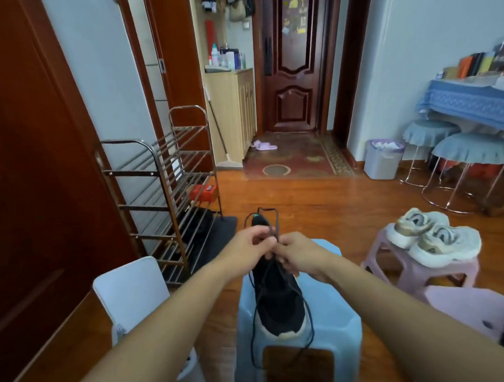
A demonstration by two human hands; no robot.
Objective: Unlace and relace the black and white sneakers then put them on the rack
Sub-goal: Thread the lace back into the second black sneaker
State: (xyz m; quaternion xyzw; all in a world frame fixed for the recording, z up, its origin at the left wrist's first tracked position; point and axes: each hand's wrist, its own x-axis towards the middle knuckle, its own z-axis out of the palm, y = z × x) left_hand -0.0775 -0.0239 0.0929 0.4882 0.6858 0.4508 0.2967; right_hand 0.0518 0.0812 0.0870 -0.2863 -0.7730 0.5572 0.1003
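Room, lower half of frame: wooden floor (318, 199). Metal shoe rack (163, 195) stands at centre left against the wall, shelves mostly bare; a small red object sits on a lower shelf. Dark wooden door (292, 57) at top centre. Blue-clothed table (471, 100) at upper right, two cushioned stools under it, a grey bin (383, 159) beside them.

Work surface: light blue plastic stool (299, 334) at bottom centre. A pink stool (421, 266) at right carries a pair of white sneakers (431, 237).

Task item: one black sneaker with pale sole (278, 300) lies on the blue stool, toe toward the camera. Its black lace (279, 291) runs through the eyelets; loose ends trail over the front of the stool, and a loop rises above the hands.

Hands: left hand (252, 245) and right hand (299, 254) meet at the collar end of the shoe, fingers of both curled and pinching the lace.

Judgement: lacing is at the top eyelets, probably the relacing or tying stage; direction cannot be confirmed. Next move calls for even tension on both ends, then carrying the shoe left to the rack. Second black sneaker not clearly seen.
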